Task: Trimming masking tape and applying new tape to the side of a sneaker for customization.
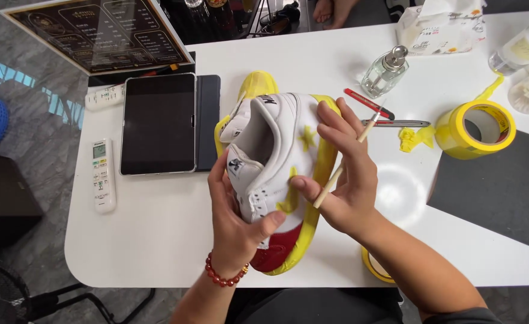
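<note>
My left hand [234, 219] grips a white sneaker [273, 150] from the left side, thumb across its toe end. Yellow masking tape covers the sole edge and parts of the upper, and the toe near me is red. My right hand [345, 177] rests on the shoe's right side, its fingers touching the taped upper, while it holds a thin wooden stick [339, 168] between the fingers. A red bead bracelet [224, 276] is on my left wrist.
On the white table [150, 228]: a dark tablet in its cover [159, 123], two white remotes [103, 175], a glass pump bottle [386, 71], a red-handled knife [367, 103], a yellow tape roll [480, 127], a black mat [495, 186], a tissue pack [441, 27].
</note>
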